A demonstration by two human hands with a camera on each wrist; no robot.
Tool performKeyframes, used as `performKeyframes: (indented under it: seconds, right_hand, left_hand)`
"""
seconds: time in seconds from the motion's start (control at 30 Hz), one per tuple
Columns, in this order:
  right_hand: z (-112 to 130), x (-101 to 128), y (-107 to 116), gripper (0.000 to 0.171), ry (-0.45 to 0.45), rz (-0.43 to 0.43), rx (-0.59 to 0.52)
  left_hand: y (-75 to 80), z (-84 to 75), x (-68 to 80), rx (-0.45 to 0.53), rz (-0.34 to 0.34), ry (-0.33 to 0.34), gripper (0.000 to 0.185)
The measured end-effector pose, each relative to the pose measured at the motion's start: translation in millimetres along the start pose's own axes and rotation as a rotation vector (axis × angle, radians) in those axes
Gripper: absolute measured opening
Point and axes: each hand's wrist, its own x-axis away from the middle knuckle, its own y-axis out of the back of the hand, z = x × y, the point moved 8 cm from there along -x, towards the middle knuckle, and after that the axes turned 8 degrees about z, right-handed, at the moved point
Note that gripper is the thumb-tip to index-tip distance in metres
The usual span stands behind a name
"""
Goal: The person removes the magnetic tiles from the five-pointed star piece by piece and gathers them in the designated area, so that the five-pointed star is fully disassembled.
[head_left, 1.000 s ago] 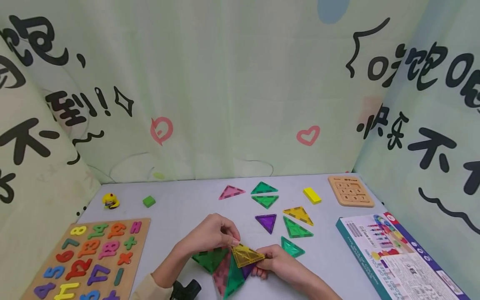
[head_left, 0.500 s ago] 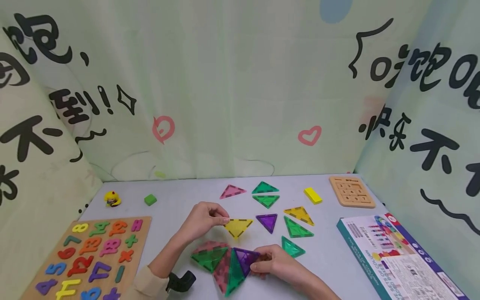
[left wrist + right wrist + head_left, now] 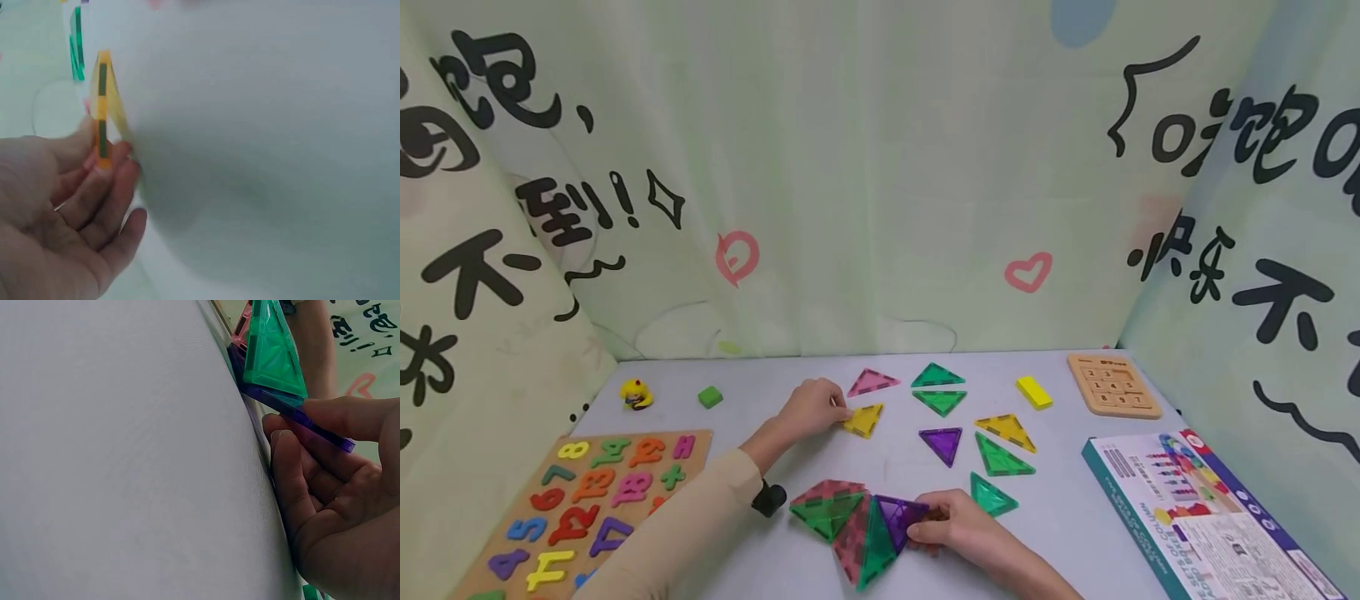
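Observation:
My left hand (image 3: 808, 408) pinches a yellow triangular magnetic tile (image 3: 864, 421) above the table's middle, just below the pink triangle (image 3: 872, 382). The left wrist view shows that tile (image 3: 104, 106) edge-on between thumb and fingers. Near the front, my right hand (image 3: 958, 527) grips the purple triangular tile (image 3: 898, 518) at the right end of a joined shape. That shape also has green (image 3: 827, 515) and pink-red (image 3: 852, 546) tiles. In the right wrist view, the thumb and fingers hold the purple tile (image 3: 331, 436), and a green tile (image 3: 272, 356) stands tilted against it.
Loose green (image 3: 938, 375), purple (image 3: 942, 445) and yellow (image 3: 1007, 431) triangles lie right of centre. A number puzzle board (image 3: 576, 492) is at left. A box (image 3: 1210, 508) and a wooden board (image 3: 1112, 385) are at right. Small blocks, one green (image 3: 710, 397) and one yellow (image 3: 1034, 392), sit farther back.
My left hand has lifted the yellow tile off the joined shape and carried it away, up and slightly left. The right hand stays on the purple tile.

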Motion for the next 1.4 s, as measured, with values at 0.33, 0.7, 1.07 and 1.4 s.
performKeyframes:
  seconds: [0.33,0.7,1.07,1.4]
  right_hand:
    - [-2.2,0.8,3.0,0.023,0.001,-0.014,0.017]
    - [-3.9,0.8,3.6,0.024,-0.008,-0.008,0.01]
    - [-3.5,1.2,3.0,0.025,-0.008,-0.005,-0.002]
    - [-5.8,-1.1,6.1,0.025,0.021,-0.021,-0.061]
  left_hand:
    - [-13.7,-33.5,-22.2,-0.292,0.039,-0.013,0.015]
    - [-9.8,-30.2,-17.4,-0.201,0.038,-0.007,0.014]
    - [-23.9,-50.7,40.8,-0.022,0.35,-0.194,0.007]
    - [-58.0,-74.8,82.0,-0.025,0.566,-0.309,0.01]
